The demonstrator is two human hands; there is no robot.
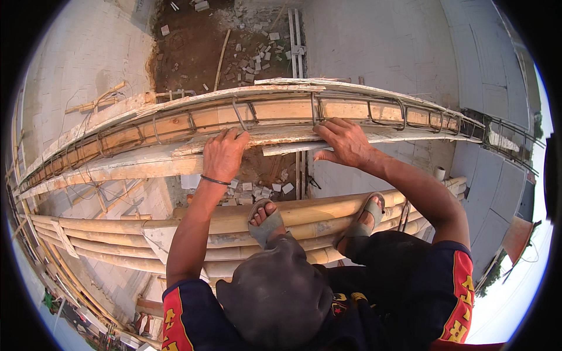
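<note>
A long wooden formwork trough runs across in front of me, with a steel rebar cage lying inside it. My left hand is closed over the upper edge of the trough's near side board, fingers curled to the inside. Farther right, my right hand grips the same side, its fingers hooked over the edge and its thumb below, by the end of a shorter pale strip. The far side board stands beyond the rebar. Parts of the fingertips are hidden behind the edge.
My sandalled feet stand on a bundle of bamboo poles. Far below lies a dirt floor with broken pale blocks. Block walls rise on both sides. Bare rebar sticks out past the trough's right end.
</note>
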